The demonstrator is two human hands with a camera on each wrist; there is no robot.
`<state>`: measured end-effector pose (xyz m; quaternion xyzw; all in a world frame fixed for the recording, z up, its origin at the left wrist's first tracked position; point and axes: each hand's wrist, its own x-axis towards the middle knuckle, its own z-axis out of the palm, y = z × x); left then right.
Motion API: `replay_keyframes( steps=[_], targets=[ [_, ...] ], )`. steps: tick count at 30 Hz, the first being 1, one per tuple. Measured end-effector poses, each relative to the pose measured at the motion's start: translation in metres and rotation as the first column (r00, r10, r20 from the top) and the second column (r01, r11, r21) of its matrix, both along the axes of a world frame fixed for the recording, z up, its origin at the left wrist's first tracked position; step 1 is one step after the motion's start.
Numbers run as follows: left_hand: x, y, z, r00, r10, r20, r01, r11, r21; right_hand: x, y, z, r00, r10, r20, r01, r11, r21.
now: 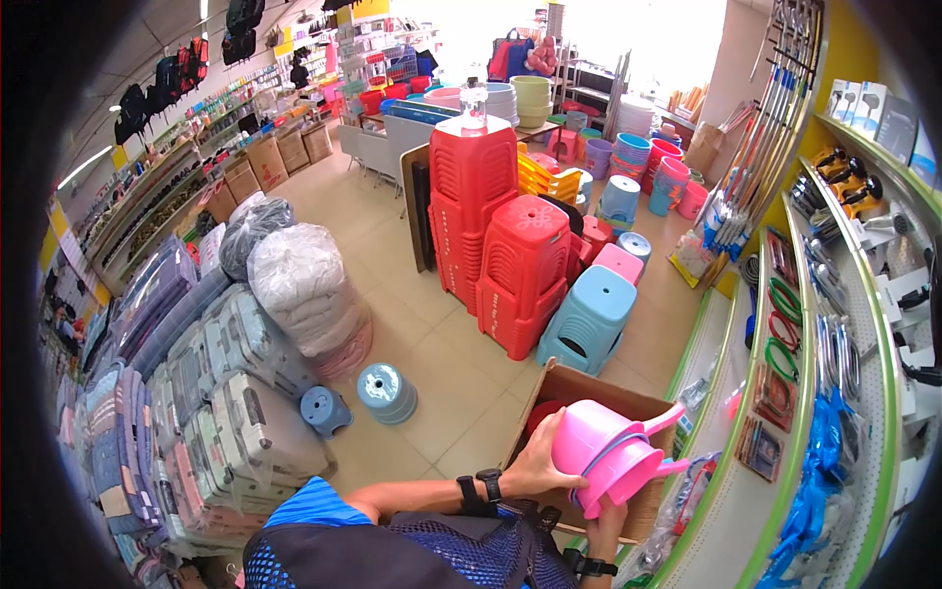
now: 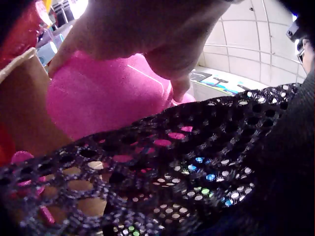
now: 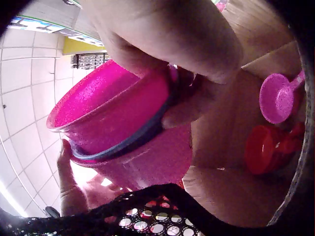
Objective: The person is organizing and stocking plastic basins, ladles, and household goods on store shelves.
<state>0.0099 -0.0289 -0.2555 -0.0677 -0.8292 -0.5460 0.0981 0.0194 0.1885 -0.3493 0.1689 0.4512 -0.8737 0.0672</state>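
Note:
A nested stack of plastic water dippers [image 1: 594, 442], mostly pink with a blue rim [image 3: 118, 150] showing between them, is held tilted over an open cardboard box [image 1: 535, 398]. My left hand [image 1: 535, 463] grips the side of the stack, fingers spread along its wall. The right hand [image 1: 605, 522] holds the rim of the nearest dipper, its fingers curled over the edge in the right wrist view. Two handles [image 1: 662, 420] point to the right. Inside the box lie a pink dipper [image 3: 278, 98] and a red dipper [image 3: 266, 150].
Red stacked stools [image 1: 525, 255] and a blue stool [image 1: 589, 314] stand beyond the box. Shelving [image 1: 726, 461] with hanging goods runs close along the right. Two small blue stools [image 1: 387, 393] sit on the floor at left, near wrapped suitcases [image 1: 265, 422].

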Motion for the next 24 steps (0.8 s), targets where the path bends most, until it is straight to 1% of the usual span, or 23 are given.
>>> replay_keyframes(
  steps=[4,6,7,10,12,15,16,18,19,21,22,24],
  targets=[
    [-0.004,-0.004,-0.005,0.998,0.007,0.068,-0.011,0.998,0.055,0.002,0.002,0.016,1.000,0.014,-0.010,-0.014,0.999,-0.050],
    [-0.004,-0.004,-0.005,0.999,-0.029,0.026,0.029,1.000,-0.007,0.002,0.003,0.020,0.998,0.041,-0.041,-0.043,0.998,-0.053],
    [-0.003,-0.003,-0.005,0.999,-0.030,0.029,0.030,1.000,-0.007,0.002,0.005,0.015,0.998,0.040,-0.038,-0.042,0.998,-0.053],
    [-0.003,0.000,-0.006,0.999,-0.026,0.037,0.026,0.999,-0.020,-0.001,0.010,0.003,0.997,0.082,0.012,-0.080,0.992,-0.093],
    [-0.005,-0.002,-0.015,1.000,-0.004,0.030,0.004,1.000,-0.003,-0.001,0.008,0.003,0.998,0.048,0.049,-0.043,0.994,-0.103],
    [-0.004,-0.002,-0.014,0.999,-0.007,0.033,0.008,1.000,-0.010,0.003,0.006,-0.008,1.000,0.014,0.026,-0.010,0.989,-0.146],
    [-0.005,-0.003,-0.015,0.999,-0.006,0.035,0.006,1.000,-0.009,0.004,0.006,-0.007,0.999,0.015,0.028,-0.011,0.989,-0.146],
    [-0.006,-0.005,-0.019,0.997,-0.042,0.067,0.044,0.999,-0.024,0.008,0.006,-0.006,1.000,-0.022,0.018,0.023,0.998,-0.063],
    [-0.007,-0.006,-0.022,0.997,-0.041,0.070,0.043,0.999,-0.023,0.008,0.007,-0.005,1.000,-0.021,0.021,0.022,0.998,-0.062],
    [-0.008,-0.009,-0.028,0.986,-0.146,0.085,0.144,0.989,0.030,0.006,0.011,-0.003,0.999,0.032,0.008,-0.033,0.998,0.046],
    [-0.007,-0.009,-0.029,0.984,-0.152,0.088,0.150,0.988,0.030,0.007,0.010,0.003,1.000,0.027,0.011,-0.027,0.999,0.046],
    [-0.008,-0.008,-0.031,0.987,-0.143,0.076,0.140,0.989,0.043,0.006,0.009,0.015,0.998,0.063,0.013,-0.063,0.998,-0.012]
  ],
)
